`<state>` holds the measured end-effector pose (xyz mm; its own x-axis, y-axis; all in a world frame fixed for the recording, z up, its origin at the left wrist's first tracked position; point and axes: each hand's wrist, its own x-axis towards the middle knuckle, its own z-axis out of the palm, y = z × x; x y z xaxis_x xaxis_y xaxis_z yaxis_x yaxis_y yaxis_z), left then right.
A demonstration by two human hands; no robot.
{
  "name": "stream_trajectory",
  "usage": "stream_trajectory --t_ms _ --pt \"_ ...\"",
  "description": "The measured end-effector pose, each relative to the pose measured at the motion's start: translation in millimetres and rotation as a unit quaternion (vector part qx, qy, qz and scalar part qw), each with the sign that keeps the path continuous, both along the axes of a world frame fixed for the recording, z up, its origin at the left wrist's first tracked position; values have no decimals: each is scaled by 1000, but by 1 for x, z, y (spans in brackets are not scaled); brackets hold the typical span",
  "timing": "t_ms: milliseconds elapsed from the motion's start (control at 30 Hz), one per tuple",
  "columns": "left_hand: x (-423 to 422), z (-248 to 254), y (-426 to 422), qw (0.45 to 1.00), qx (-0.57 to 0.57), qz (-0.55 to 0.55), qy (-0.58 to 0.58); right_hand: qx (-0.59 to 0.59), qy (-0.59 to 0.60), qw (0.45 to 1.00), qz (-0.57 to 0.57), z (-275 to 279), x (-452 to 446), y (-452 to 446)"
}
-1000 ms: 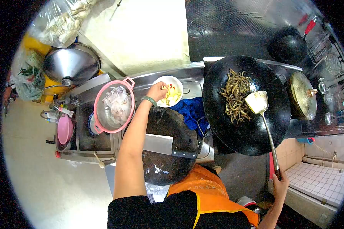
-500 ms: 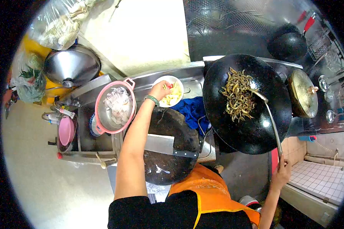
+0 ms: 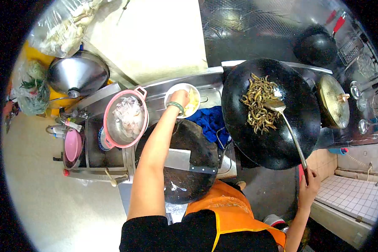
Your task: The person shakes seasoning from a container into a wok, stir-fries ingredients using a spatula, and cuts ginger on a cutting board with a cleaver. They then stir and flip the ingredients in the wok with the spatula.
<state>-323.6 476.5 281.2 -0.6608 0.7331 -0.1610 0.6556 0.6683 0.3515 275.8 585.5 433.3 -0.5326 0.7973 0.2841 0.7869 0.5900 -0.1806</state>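
My left hand, with a green bangle at the wrist, reaches into a white bowl of yellow pieces. Its fingertips are hidden, so what they hold cannot be made out. My right hand is wrapped round the dark handle of a metal spatula. The spatula's blade rests against small brown fish-like or shrimp-like pieces in a big black wok.
A cleaver lies on a round dark chopping board. Left of it stands a pink-rimmed colander holding pale slices. A blue cloth lies between board and wok. A lidded pot stands right of the wok.
My left hand has moved a little right and deeper into the bowl. The spatula has turned, and its blade now lies at the right side of the brown pieces.
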Motion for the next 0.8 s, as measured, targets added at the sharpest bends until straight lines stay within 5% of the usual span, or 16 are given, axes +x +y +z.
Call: stream_trajectory --t_ms 67,167,400,800 --pt "-2 12 -8 999 40 -25 8 -21 35 999 -13 9 -1 -5" --pt "-21 -8 -23 938 186 74 -283 -22 72 996 -39 18 -3 -16" --pt "3 34 -23 903 212 136 -348 -43 132 990 8 32 -31 -28" --pt "-3 21 -34 909 217 117 -336 -84 171 979 69 47 -68 -48"
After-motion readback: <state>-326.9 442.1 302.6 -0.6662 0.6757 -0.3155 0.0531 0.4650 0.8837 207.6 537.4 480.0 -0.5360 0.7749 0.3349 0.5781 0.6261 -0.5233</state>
